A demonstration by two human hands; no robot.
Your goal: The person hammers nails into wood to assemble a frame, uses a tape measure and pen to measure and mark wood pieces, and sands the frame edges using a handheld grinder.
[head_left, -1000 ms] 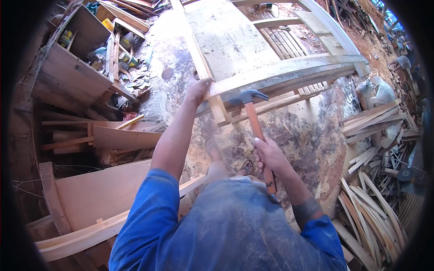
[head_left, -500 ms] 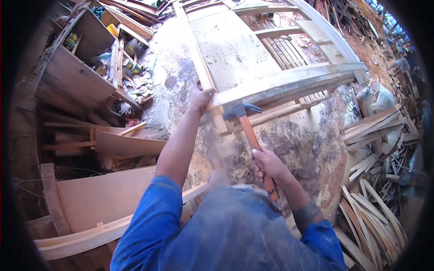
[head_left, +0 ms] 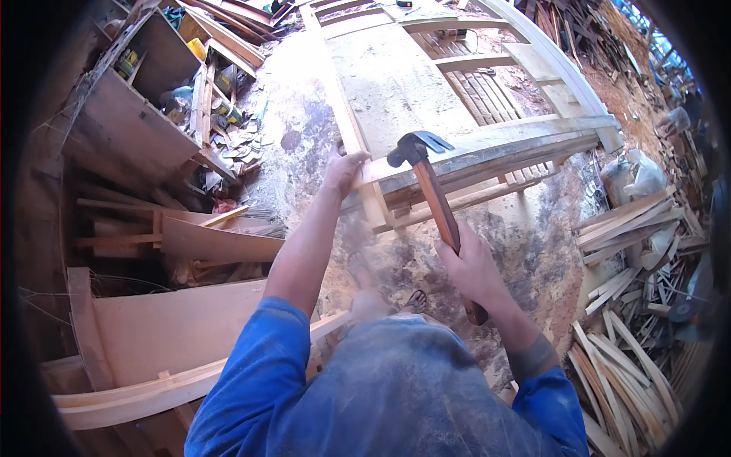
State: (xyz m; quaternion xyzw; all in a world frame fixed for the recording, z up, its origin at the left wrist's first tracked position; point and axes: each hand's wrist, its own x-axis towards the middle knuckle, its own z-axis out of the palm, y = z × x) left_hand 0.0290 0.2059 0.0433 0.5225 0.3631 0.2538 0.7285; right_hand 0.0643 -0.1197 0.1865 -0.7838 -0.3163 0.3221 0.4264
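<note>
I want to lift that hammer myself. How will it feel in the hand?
The hammer is probably head-heavy: a dark metal claw head on a long, slim wooden handle. The right hand grips low, so it would likely swing freely. The smooth handle may slip a little.

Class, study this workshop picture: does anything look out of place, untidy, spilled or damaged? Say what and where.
Offcut strips lie in a loose, crisscrossed heap at the person's right. Scraps have spilled below the open cabinet on the left. The floor is blotchy and stained. The wooden frame, the left hand holding it and the hammer show no damage.
</note>
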